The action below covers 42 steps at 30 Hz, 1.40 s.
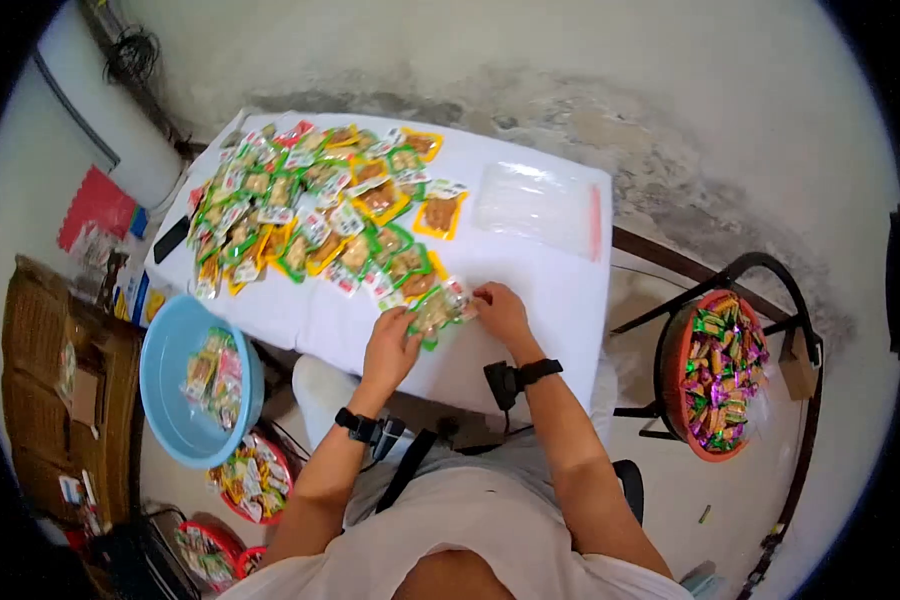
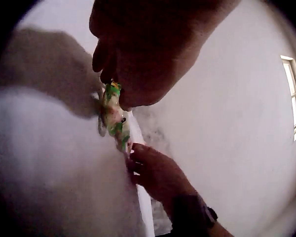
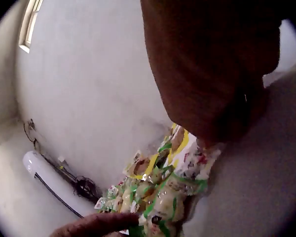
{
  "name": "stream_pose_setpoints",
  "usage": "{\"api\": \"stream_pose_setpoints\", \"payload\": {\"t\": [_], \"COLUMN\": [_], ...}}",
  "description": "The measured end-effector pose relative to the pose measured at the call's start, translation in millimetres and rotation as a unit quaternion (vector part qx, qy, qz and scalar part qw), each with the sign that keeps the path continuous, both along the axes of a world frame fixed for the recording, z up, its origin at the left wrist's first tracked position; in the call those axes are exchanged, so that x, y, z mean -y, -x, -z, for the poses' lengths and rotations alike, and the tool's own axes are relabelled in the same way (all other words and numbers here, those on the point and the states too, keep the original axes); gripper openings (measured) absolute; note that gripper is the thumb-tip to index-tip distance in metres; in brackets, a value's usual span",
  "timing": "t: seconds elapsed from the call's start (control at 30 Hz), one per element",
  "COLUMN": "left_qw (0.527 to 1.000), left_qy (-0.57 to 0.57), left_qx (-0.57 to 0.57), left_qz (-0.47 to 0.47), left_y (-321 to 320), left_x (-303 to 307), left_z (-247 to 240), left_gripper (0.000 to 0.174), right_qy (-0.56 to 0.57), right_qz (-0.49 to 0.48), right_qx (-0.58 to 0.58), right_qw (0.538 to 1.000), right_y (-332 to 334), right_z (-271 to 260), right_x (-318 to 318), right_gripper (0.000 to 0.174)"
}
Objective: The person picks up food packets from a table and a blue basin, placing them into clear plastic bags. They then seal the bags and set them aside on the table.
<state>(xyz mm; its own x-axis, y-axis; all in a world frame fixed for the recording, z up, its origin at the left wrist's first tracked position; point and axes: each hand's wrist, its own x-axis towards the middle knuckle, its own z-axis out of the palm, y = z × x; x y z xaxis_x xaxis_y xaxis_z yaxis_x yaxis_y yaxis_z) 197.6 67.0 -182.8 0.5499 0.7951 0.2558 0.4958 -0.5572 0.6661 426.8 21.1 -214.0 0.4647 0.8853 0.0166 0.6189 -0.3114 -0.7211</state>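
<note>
Between the two hands, at the table's near edge, is a small clear snack packet (image 1: 433, 314) with green edging and pale food inside. My right hand (image 1: 504, 316) pinches its white printed end; in the right wrist view the fingertips of this hand (image 3: 219, 74) come down on that white part. At the opposite side my left hand (image 1: 390, 350) holds the packet's edge, its fingers bent toward it in the left wrist view. Directly beyond lies a big heap of similar packets (image 1: 355, 247), some edged green and some yellow, on the white-covered table (image 1: 530, 300).
Clear plastic bags (image 1: 535, 208) lie at the table's right. A phone (image 1: 171, 240) rests at its left edge. Below left, a blue basin (image 1: 160, 400) contains some packets, with red baskets (image 1: 288, 470) nearby. A red basin (image 1: 682, 425) of wrapped sweets stands right, on a black chair (image 1: 760, 262).
</note>
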Motion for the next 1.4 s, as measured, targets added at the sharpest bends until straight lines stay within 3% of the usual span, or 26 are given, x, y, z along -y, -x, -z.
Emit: {"api": "stream_pose_setpoints", "payload": {"t": [0.07,0.13,0.2,0.27,0.3,0.37,0.4,0.5,0.57,0.73,0.83,0.93,1.0,1.17,1.23,1.27,1.33,1.37,1.4], "left_qw": [1.0,0.999,0.999,0.998,0.998,0.998,0.999,0.998,0.997,0.992,0.986,0.99,0.986,0.978,0.988,0.988,0.992,0.986,0.986], "left_qy": [-0.01,-0.001,-0.017,-0.031,-0.053,-0.043,-0.03,-0.022,0.015,0.058,0.061,0.048,0.067,0.112,-0.079,-0.079,0.006,0.087,0.089], "left_qx": [-0.005,0.01,0.007,0.034,0.03,0.029,0.03,0.039,0.048,0.073,0.129,0.109,0.122,0.139,0.049,0.05,0.124,0.143,0.143], "left_qz": [0.017,-0.037,-0.033,-0.036,-0.032,-0.031,-0.029,-0.04,-0.058,-0.081,-0.084,-0.079,-0.09,-0.112,-0.127,-0.126,-0.007,0.018,0.019], "left_y": [-4.2,-5.2,-5.1,-3.5,-4.0,-4.5,-6.6,-14.9,-19.8,-26.3,-31.6,-36.1,-44.8,-54.1,-52.9,-55.0,-67.9,-78.8,-91.9], "left_x": [4.2,12.1,16.8,19.9,20.8,21.0,21.0,20.7,20.7,19.6,18.8,16.0,15.8,16.6,24.4,27.3,36.1,37.8,38.4], "left_z": [2.6,2.0,3.4,10.3,13.7,16.5,15.0,8.7,6.8,12.9,22.9,19.2,10.6,6.4,-2.3,-5.8,-11.5,-3.3,-0.7], "left_gripper": [0.037,0.04,0.04,0.041,0.042,0.041,0.04,0.038,0.037,0.035,0.031,0.027,0.026,0.029,0.037,0.037,0.041,0.052,0.052], "right_qy": [-0.011,-0.168,-0.125,-0.084,-0.087,0.081,0.079,0.051,-0.108,-0.027,-0.043,-0.061,-0.077,-0.151,-0.151,-0.135,-0.116,-0.094,-0.072], "right_qz": [-0.002,0.074,0.112,0.108,0.109,0.011,0.01,0.013,0.044,-0.001,0.028,0.05,0.008,0.023,0.036,0.034,0.033,0.002,-0.027], "right_qx": [-0.042,0.205,0.258,0.407,0.404,0.407,0.406,0.366,0.386,0.408,0.389,0.373,0.349,0.322,0.319,0.296,0.273,0.248,0.223], "right_qw": [0.999,0.961,0.952,0.903,0.904,0.91,0.91,0.929,0.915,0.913,0.92,0.924,0.934,0.934,0.935,0.945,0.955,0.964,0.972], "right_y": [-19.3,-47.4,-76.6,-105.3,-116.9,-137.2,-141.4,-143.6,-137.2,-150.5,-151.4,-148.3,-147.5,-135.6,-117.3,-105.3,-80.9,-67.9,-53.6], "right_z": [-2.6,-12.9,-41.9,-38.3,-31.4,-18.1,-18.0,-17.5,-19.9,-7.4,-11.4,-21.0,-27.1,-45.6,-63.2,-71.8,-77.2,-75.5,-74.7], "right_x": [-0.4,-0.8,-1.1,-4.8,-5.5,-7.0,-7.3,-6.9,-7.3,-13.5,-11.2,-8.0,-2.9,8.6,18.1,24.7,36.9,42.4,49.4], "right_gripper": [0.033,0.037,0.041,0.042,0.042,0.032,0.032,0.016,0.009,0.007,0.007,0.006,0.009,0.011,0.01,0.01,0.011,0.012,0.013]}}
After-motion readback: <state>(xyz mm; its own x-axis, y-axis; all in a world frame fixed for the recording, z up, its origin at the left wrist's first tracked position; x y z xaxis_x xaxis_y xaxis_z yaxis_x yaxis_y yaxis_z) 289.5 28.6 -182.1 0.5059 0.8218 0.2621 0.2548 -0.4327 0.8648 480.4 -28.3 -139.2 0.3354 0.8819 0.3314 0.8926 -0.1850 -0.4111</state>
